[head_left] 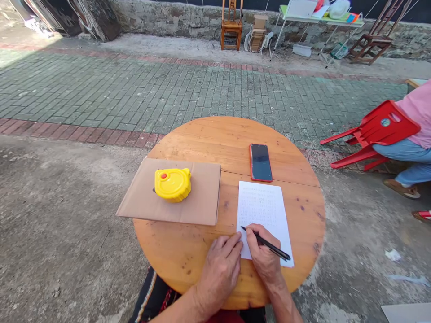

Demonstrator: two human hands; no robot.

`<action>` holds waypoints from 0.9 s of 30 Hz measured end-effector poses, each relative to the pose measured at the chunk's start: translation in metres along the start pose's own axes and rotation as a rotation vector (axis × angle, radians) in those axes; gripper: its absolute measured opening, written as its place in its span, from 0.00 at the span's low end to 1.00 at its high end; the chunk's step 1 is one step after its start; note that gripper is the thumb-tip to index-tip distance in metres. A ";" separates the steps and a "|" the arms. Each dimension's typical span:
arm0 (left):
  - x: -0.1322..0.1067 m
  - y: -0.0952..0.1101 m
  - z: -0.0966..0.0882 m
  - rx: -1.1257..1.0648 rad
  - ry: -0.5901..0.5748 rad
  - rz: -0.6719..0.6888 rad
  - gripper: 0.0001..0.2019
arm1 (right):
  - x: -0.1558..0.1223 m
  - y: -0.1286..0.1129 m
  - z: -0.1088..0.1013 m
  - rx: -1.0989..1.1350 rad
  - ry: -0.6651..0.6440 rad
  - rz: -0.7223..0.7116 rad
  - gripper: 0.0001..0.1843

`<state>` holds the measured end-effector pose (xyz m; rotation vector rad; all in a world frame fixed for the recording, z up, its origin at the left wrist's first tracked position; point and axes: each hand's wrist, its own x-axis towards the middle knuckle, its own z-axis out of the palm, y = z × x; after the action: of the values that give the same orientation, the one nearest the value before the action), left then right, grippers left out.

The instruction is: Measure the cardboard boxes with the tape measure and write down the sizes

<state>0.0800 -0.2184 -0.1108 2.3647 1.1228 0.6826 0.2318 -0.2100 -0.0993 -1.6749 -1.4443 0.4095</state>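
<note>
My right hand [263,254] is closed around a black pen [269,245] whose tip rests on the lower left of a white sheet of paper [264,211] covered with faint rows of print. My left hand [220,269] lies flat on the round wooden table [208,139], fingers stretched out and touching the sheet's left edge. Just above the sheet lies a phone in a red case [260,162], screen dark. To the left, a yellow tape measure [173,183] sits on a flat piece of cardboard [202,197].
A person in a pink top and jeans sits on a red plastic chair [373,132] at the right. Beyond the brick paving stand a wooden chair [231,28], a folding table [319,18] with items and a stone wall.
</note>
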 end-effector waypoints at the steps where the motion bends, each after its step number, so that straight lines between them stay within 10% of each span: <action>1: 0.000 0.000 0.000 0.000 0.004 0.001 0.18 | 0.000 0.000 0.000 0.007 0.009 0.006 0.11; 27: 0.000 0.000 0.001 0.019 0.012 0.018 0.18 | -0.003 0.004 0.001 0.002 0.071 0.045 0.11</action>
<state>0.0808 -0.2191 -0.1117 2.3921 1.1186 0.6959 0.2324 -0.2121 -0.1037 -1.7058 -1.3564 0.3728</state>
